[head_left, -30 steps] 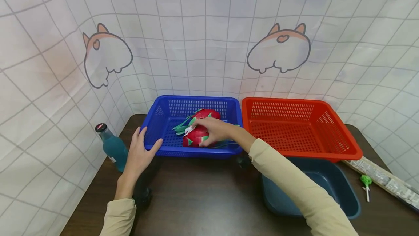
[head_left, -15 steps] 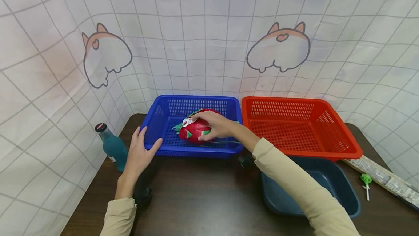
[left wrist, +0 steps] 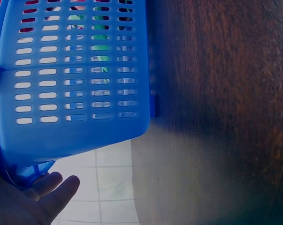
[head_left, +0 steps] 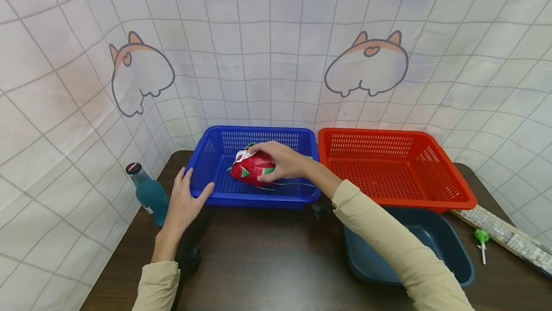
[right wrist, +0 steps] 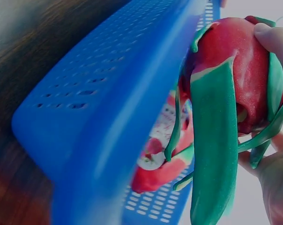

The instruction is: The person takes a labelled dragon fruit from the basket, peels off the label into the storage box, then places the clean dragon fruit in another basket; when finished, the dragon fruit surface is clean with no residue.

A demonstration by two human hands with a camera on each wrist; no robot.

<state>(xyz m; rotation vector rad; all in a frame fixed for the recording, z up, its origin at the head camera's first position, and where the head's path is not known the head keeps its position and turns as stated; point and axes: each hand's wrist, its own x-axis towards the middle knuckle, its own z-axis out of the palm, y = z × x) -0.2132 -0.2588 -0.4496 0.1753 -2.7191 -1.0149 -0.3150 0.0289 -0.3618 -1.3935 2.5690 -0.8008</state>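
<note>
My right hand [head_left: 282, 160] grips a red dragon fruit [head_left: 250, 167] with green scales and a white label, thumb on one side and fingers on the other. It is held over the blue basket [head_left: 258, 202]. Long green leaves [right wrist: 214, 140] hang from its end in the right wrist view. Below it, inside the basket, lies another red dragon fruit [right wrist: 153, 180] with a white label, mostly hidden in the head view. My left hand [head_left: 183, 205] holds the basket's front left corner, with fingertips [left wrist: 66, 187] hooked over the rim in the left wrist view.
An orange-red basket [head_left: 431, 204] stands right of the blue one. In front of it sits a dark blue tray [head_left: 358, 258], partly under my right sleeve. A bottle of blue liquid [head_left: 153, 196] stands at left. A green lollipop [head_left: 482, 239] and a newspaper-patterned strip [head_left: 509, 234] lie at right.
The gripped dragon fruit has risen slightly and shifted left, over the other one, its label turning upward. My left hand keeps its hold on the basket corner.
</note>
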